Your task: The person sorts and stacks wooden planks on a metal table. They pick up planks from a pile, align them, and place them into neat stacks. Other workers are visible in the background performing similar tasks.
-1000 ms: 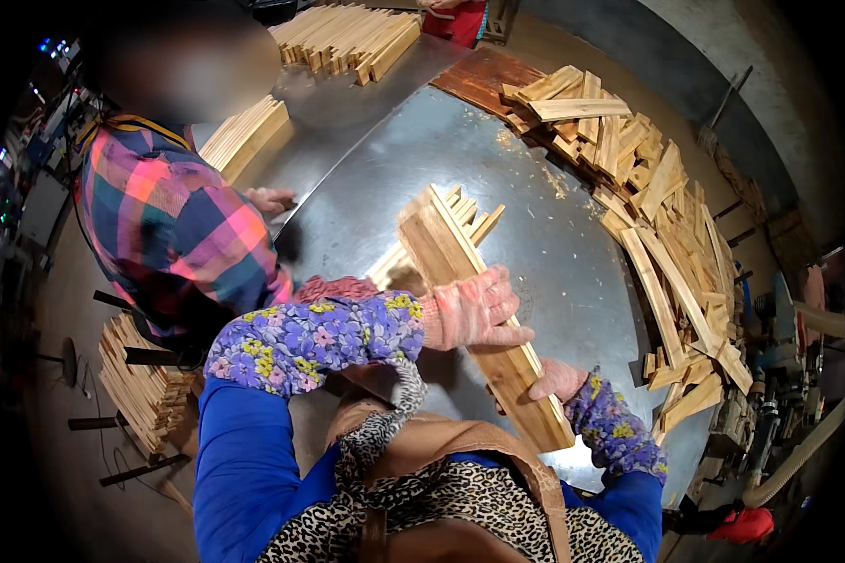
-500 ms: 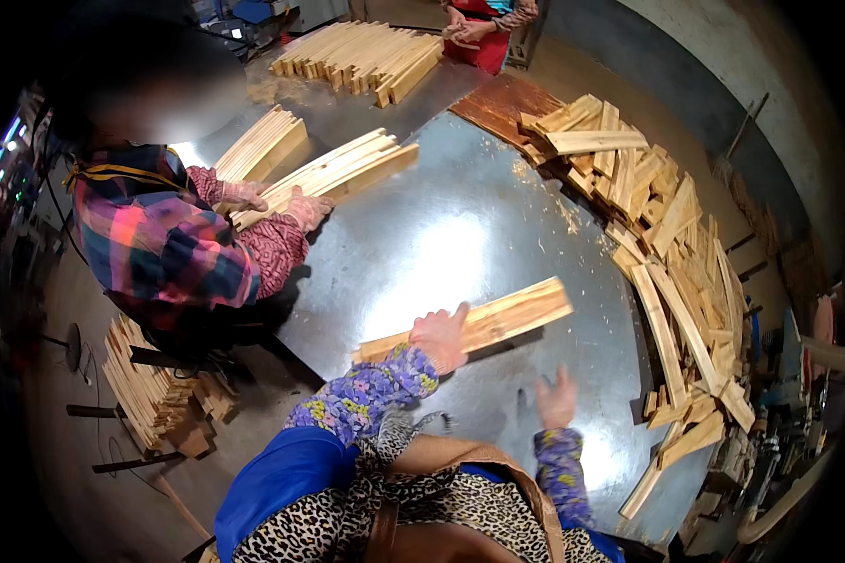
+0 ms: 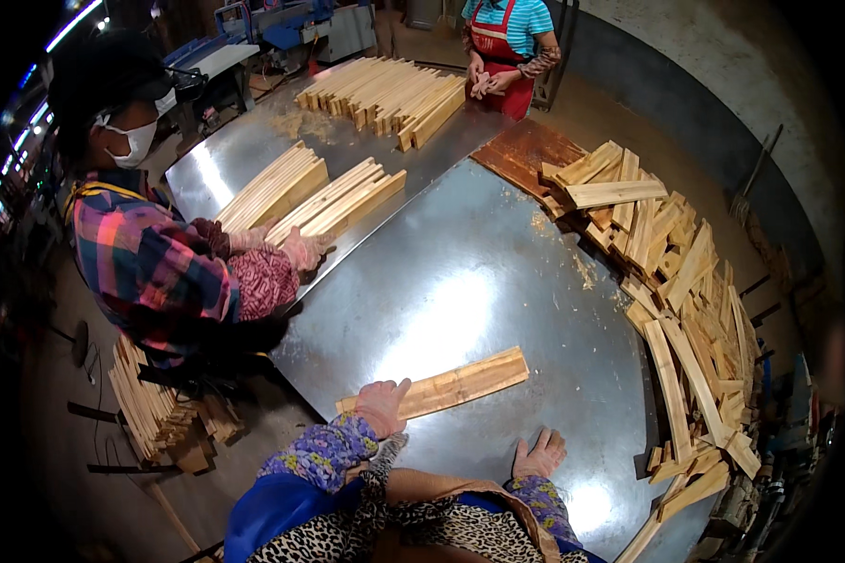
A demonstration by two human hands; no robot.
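A flat wooden board [image 3: 469, 383] lies slantwise on the grey metal table [image 3: 573, 375] in front of me. Wrapped over its left end, my left hand [image 3: 381, 408] grips the board, and the part beneath my palm is hidden. To the right of the board and apart from it, my right hand [image 3: 540, 457] rests on the metal top, fingers spread and nothing in them.
A jumbled heap of boards [image 3: 676, 235] lines the right edge. At the left, a masked co-worker [image 3: 150, 253] handles a stack of strips [image 3: 347, 202]. More strips [image 3: 385, 94] lie farther back, near a person in a red apron [image 3: 498, 56]. Another stack [image 3: 150, 403] stands lower left.
My left hand and the board have moved left and toward me. My right hand has come nearer to me and onto the table. The co-worker's strips have shifted slightly, and my view has tilted up.
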